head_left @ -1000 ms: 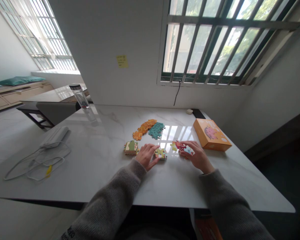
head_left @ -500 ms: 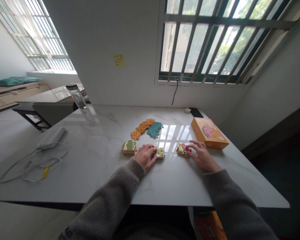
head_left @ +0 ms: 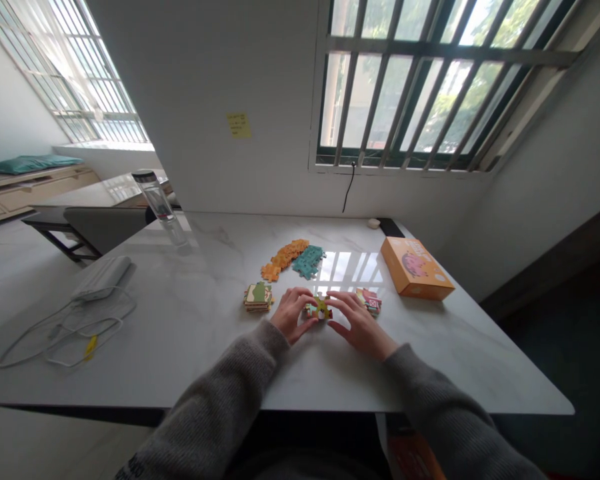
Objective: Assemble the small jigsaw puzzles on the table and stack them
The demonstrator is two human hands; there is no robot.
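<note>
A small stack of green and yellow jigsaw puzzle pieces (head_left: pixel 321 307) lies on the table between my two hands. My left hand (head_left: pixel 295 312) is curved round its left side, thumb low and fingers high. From the other side my right hand (head_left: pixel 356 321) holds the right edge with fingertips and thumb. Just behind the right hand sits a stack of red and pink puzzle pieces (head_left: pixel 371 301), partly covered by the fingers. To the left of my left hand stands a taller stack of cream and green puzzle pieces (head_left: pixel 259 297).
Farther back lie a fanned row of orange puzzle pieces (head_left: pixel 285 258) and a teal group of pieces (head_left: pixel 309 261). An orange box (head_left: pixel 416 268) is at right, near a dark flat object (head_left: pixel 392 228). A glass bottle (head_left: pixel 153 197) and a white device with cables (head_left: pixel 101 279) are at left.
My right hand has left the red and pink stack and moved left to the green and yellow pieces. My left hand has stayed at those pieces.
</note>
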